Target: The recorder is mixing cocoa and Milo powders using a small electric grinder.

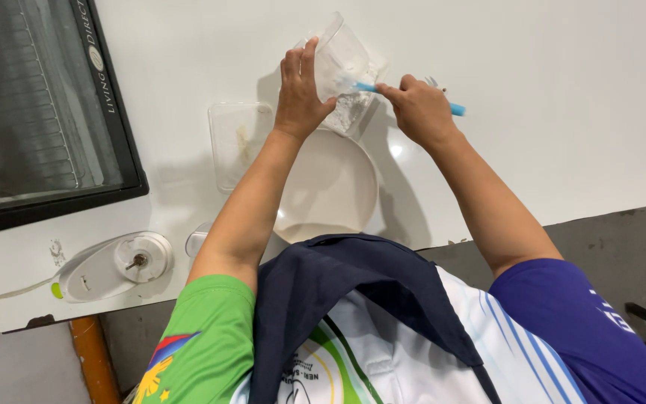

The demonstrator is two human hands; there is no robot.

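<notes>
Navy apron lowest in frame. White bowl on white table beyond. Left hand grasps clear container, tilted over bowl (white powder inside). Right hand clenched on blue-handled utensil, tip inside container. Empty clear tub beside bowl.

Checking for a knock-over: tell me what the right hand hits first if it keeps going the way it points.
The right hand points left along its blue-handled tool, straight at the tilted clear plastic container held by the left hand. It would probably meet that container first; the tool's tip looks already inside.
</notes>
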